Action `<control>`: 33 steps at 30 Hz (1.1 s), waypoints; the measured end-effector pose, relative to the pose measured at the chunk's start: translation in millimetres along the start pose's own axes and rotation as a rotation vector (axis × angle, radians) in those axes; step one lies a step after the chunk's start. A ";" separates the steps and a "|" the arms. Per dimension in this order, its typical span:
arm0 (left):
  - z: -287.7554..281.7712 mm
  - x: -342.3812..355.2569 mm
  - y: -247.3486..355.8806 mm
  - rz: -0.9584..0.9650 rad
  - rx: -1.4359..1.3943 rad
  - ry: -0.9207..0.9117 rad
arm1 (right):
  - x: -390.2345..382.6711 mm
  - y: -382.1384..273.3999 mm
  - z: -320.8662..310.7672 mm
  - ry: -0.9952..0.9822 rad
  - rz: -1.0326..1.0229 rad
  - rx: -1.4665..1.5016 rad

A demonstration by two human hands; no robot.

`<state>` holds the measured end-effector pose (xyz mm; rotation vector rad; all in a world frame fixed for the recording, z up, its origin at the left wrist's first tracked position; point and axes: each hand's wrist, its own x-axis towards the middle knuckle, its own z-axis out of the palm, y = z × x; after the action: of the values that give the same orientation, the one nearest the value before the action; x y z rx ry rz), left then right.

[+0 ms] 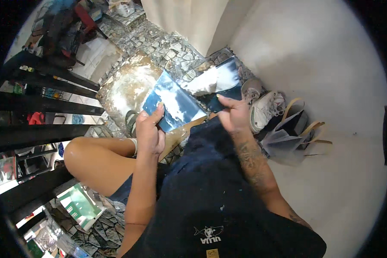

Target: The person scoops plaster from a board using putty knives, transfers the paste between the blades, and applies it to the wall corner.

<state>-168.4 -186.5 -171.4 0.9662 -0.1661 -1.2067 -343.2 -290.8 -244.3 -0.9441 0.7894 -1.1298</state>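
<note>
In my left hand [149, 131] is a flat, stiff-looking blue sheet [170, 101], its upper face smeared with white paste. The thumb lies on top of its near edge and the fingers go beneath. My right hand [235, 112] grips a second, darker blue sheet [225, 95] by its near end, thumb pressed on top. A thick lump of white paste [206, 81] covers much of this sheet's far part. The two sheets are held side by side, their near corners close together; I cannot tell whether they touch.
A board [127, 79] stained with white paste lies on the stone-patterned floor [159, 43]. White shoes [264, 109] and a translucent bag with tan handles [286, 139] stand beside the pale wall [322, 77] at right. Black railing bars [43, 102] run along the left, and a wall corner [189, 21] juts in ahead.
</note>
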 end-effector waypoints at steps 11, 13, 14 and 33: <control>-2.7 -2.2 -3.8 0.059 -0.030 0.119 | -33.3 -35.0 44.6 -0.298 -0.159 -0.263; -3.2 -2.0 -2.0 -0.028 -0.141 0.089 | -28.1 -49.9 51.9 -0.453 -0.204 -0.306; -8.8 0.2 -3.3 -0.035 -0.133 0.081 | -21.2 -54.5 51.6 -0.644 -0.325 -0.371; -7.9 -2.4 3.2 0.063 -0.122 -0.086 | -6.6 -10.5 8.6 -0.365 0.067 -0.590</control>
<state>-162.5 -180.1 -173.1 0.7980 -0.1882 -1.1873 -341.2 -284.1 -231.0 -1.5509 0.8571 -0.6357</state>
